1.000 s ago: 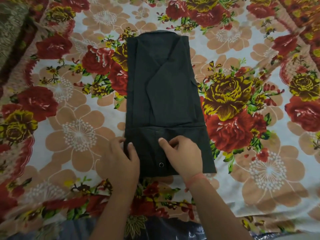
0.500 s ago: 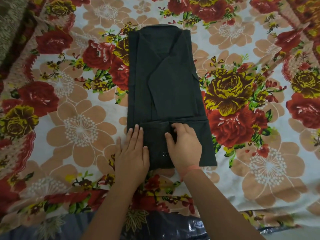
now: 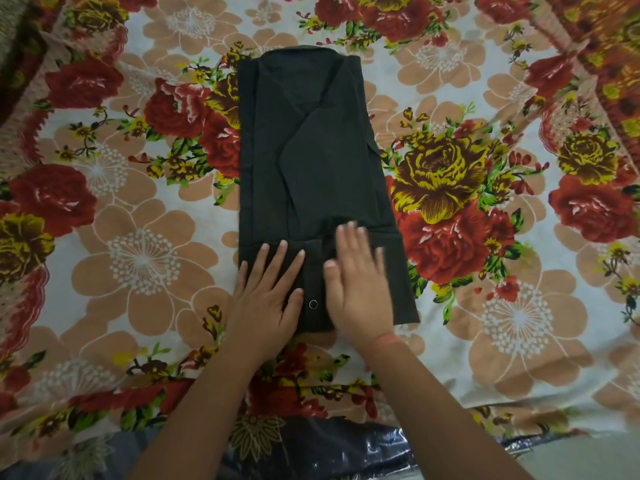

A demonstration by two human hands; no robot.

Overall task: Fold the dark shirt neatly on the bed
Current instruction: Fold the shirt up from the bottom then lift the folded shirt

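Left hand and right hand flat, fingers spread, gripping nothing, on folded shirt hem atop bedsheet.

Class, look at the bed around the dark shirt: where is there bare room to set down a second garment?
Bedsheet lies bare left of the dark shirt, and right of it. Crowded: the shirt's near end, under the left hand and right hand.

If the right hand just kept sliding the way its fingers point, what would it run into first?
Only more shirt. The right hand lies flat on the dark shirt, fingers pointing up its length, so it would likely cross the folded hem's edge, then the folded-in sleeve layers. The floral bedsheet comes only beyond the collar.
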